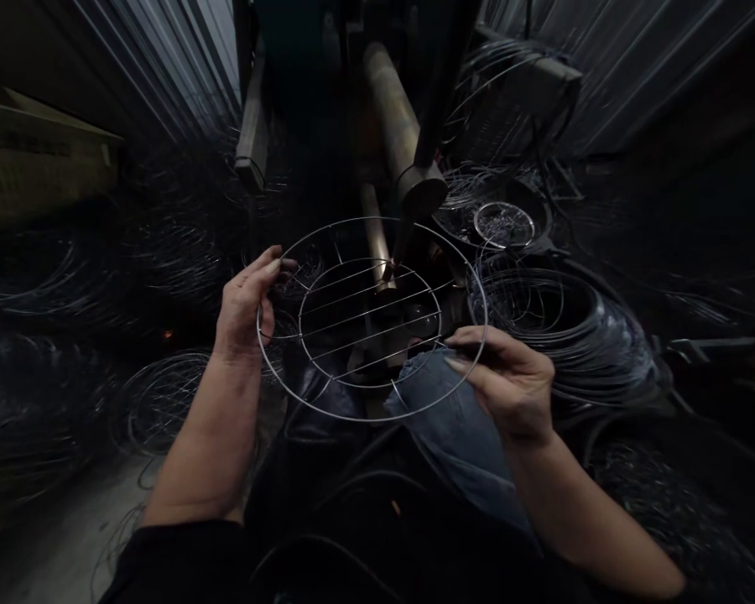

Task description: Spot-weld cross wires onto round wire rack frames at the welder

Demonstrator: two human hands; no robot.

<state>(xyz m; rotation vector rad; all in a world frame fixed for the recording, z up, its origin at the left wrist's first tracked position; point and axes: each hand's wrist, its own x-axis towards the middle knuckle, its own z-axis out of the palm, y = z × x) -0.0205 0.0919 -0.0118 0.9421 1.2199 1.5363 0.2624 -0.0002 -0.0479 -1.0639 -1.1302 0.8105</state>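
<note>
Between my hands is a round wire rack (371, 312), made of a large outer ring, a smaller inner ring, parallel bars across the inner ring and short spokes between the two. My left hand (250, 295) grips its left edge, thumb and fingers closed about the outer ring. At the lower right, my right hand (509, 369) pinches the rack near a short spoke. The rack's far part lies at the tip of a spot welder's upper electrode (388, 268). Below it the lower electrode arm (376, 226) shows through the wires.
A thick metal cylinder (406, 126) juts toward me above the rack. Coiled wire rings (579, 335) are stacked at right, near a round bowl (504, 225) of small pieces. More wire racks (164, 398) lie at left, and a yellow carton (44, 159) stands behind.
</note>
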